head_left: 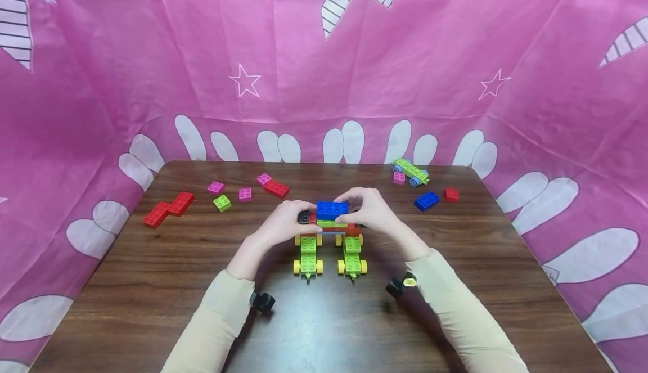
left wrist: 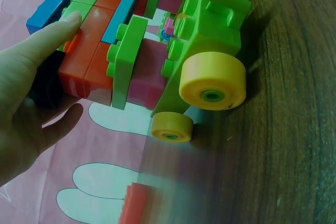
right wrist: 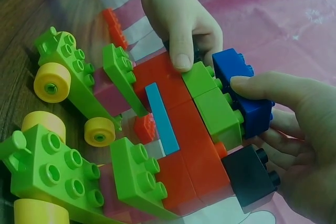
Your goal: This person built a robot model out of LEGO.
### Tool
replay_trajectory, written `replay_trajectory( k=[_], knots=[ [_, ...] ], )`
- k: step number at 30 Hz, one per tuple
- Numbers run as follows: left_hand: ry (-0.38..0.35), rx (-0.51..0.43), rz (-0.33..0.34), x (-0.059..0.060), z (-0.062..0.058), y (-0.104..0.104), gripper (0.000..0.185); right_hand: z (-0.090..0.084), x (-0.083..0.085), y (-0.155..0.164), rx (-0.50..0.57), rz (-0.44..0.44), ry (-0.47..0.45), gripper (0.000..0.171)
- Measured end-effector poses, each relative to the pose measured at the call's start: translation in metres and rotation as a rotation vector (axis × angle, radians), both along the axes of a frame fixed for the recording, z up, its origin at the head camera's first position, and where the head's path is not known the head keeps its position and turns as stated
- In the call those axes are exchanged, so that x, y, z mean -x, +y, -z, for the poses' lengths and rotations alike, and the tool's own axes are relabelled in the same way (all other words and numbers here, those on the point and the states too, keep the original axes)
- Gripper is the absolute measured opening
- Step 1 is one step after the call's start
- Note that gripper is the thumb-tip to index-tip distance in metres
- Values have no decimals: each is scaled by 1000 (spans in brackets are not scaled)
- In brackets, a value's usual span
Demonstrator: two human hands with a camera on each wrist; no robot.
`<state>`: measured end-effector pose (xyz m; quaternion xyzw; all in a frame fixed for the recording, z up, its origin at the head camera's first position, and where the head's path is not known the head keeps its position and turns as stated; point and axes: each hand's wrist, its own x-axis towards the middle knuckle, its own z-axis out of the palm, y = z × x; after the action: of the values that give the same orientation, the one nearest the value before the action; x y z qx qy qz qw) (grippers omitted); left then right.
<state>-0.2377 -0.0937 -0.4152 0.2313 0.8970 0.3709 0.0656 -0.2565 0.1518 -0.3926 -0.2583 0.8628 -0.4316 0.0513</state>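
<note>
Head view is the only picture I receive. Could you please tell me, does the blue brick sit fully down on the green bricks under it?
Observer: No. In the right wrist view, the studs of the two green bricks show below the blue brick, so it is not fully down.
Operator: Thank you. And what stands directly on the left yellow-wheeled base?
Observer: The left wrist view shows a pink brick there, between that base and a green plate.

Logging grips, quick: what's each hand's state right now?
Left hand: closed, gripping the left end of the wheeled toy-brick structure.
Right hand: closed, pinching the blue toy building brick.
</note>
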Motion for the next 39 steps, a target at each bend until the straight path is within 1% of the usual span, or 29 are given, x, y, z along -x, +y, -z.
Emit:
replay_trajectory(
  k=[8, 13, 16, 21, 27, 31, 35, 38, 39],
  knots=[
    [2, 7, 1, 0, 0, 2, 56, 1, 0, 1, 6, -12, 29, 35],
    [1, 2, -2, 0, 0, 2, 55, 1, -1, 2, 9, -14, 29, 35],
    [11, 6, -2, 0, 1, 3, 54, 2, -2, 3, 3, -17, 38, 35],
    [39, 20, -3, 0, 0, 4, 55, 2, -2, 4, 1, -55, 51, 37],
    [43, 11, 0, 0, -3, 5, 56, 1, -1, 3, 9, -93, 36, 44],
    [53, 15, 4, 0, -3, 5, 56, -1, 0, -1, 29, -113, 26, 44],
    [78, 20, 8, 1, -3, 7, 54, -3, 1, -7, 12, -133, 70, 38],
    [80, 20, 4, 2, -2, 8, 53, -3, 2, -10, -8, -143, 106, 35],
    [75, 19, 0, 2, -2, 8, 52, -2, 3, -11, -7, -143, 105, 34]
  ],
)
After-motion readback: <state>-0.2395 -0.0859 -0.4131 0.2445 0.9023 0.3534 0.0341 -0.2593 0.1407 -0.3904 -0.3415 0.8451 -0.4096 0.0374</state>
